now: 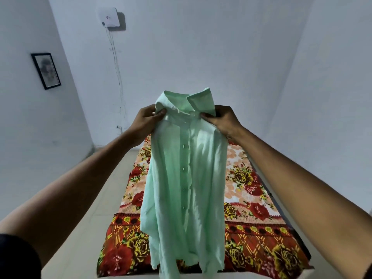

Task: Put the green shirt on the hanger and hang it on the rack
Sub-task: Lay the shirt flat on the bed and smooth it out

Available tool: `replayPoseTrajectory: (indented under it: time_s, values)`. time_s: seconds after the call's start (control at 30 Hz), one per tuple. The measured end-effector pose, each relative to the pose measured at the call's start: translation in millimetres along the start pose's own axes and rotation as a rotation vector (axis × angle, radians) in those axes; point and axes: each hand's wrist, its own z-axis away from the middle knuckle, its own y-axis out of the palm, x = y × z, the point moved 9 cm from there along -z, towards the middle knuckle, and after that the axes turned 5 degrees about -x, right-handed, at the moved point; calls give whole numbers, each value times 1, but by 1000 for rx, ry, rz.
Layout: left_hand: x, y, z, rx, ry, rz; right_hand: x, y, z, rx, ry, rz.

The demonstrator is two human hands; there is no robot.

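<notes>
Green shirt (185, 178) between both hands

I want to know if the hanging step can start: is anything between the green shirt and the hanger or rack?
That can't be judged: no hanger or rack is in view. Both the left hand and the right hand already grip the green shirt at its collar, with nothing between. It hangs above the floral bedsheet.
</notes>
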Motion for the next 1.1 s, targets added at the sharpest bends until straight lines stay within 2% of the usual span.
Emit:
replayPoseTrajectory:
  time_s: [0.13,0.43,0.67,0.77,0.87,1.1]
  values:
    - [53,-2,3,12,-60,-54,-54,24,5,41,99,53]
    - [185,-12,-55,-81,-123,-189,-164,51,-15,-56,210,199]
    - [314,6,-163,-92,-181,-248,-310,82,-117,-97,219,252]
    - [366,16,-214,-121,-187,-275,-370,106,-169,-42,219,239]
    - [431,27,-273,-151,-188,-341,-442,126,-222,-36,274,269]
    - [596,51,-372,-194,-312,-400,-610,185,-310,-41,347,273]
